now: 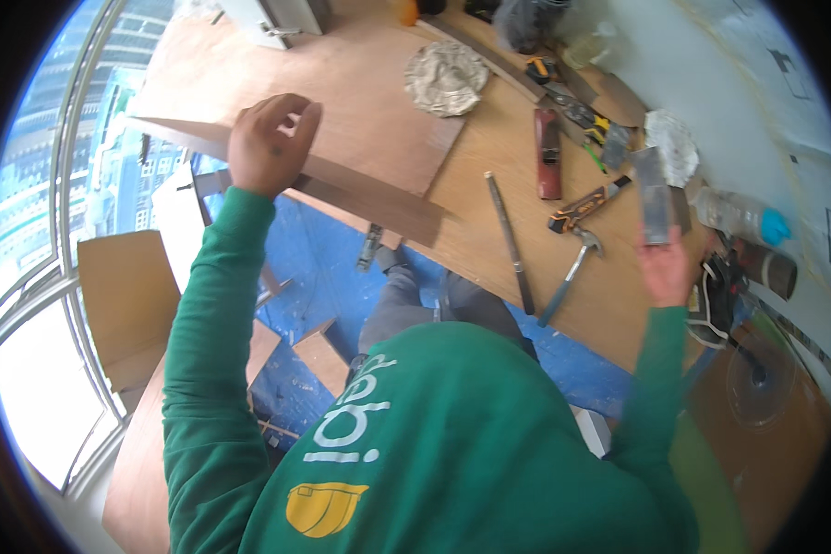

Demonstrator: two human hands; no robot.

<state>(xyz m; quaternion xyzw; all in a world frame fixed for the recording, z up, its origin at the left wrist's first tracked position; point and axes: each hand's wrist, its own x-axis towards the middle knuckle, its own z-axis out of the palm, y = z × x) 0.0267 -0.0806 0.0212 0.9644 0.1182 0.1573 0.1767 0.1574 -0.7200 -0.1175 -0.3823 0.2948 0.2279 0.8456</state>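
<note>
My left hand [272, 146] is closed over a long, thin wooden board [369, 200] standing on edge along the bench's near side. On my right, my right hand [665, 272] grips the lower end of a flat grey rectangular tool [653, 194] beside a crumpled white cloth [678, 134]. Between my hands lie a red hand plane [548, 152], a hammer [568, 277], an orange-and-black tool [591, 201] and a narrow dark bar [508, 240] on the wooden bench [582, 328].
Windows [42, 360] and an upright tan panel [125, 295] are at left. A plastic bottle [743, 217], dark gear [711, 300] and more tools crowd the bench's right side along the wall [757, 92]. Wood offcuts [321, 355] lie on the blue floor covering [309, 240].
</note>
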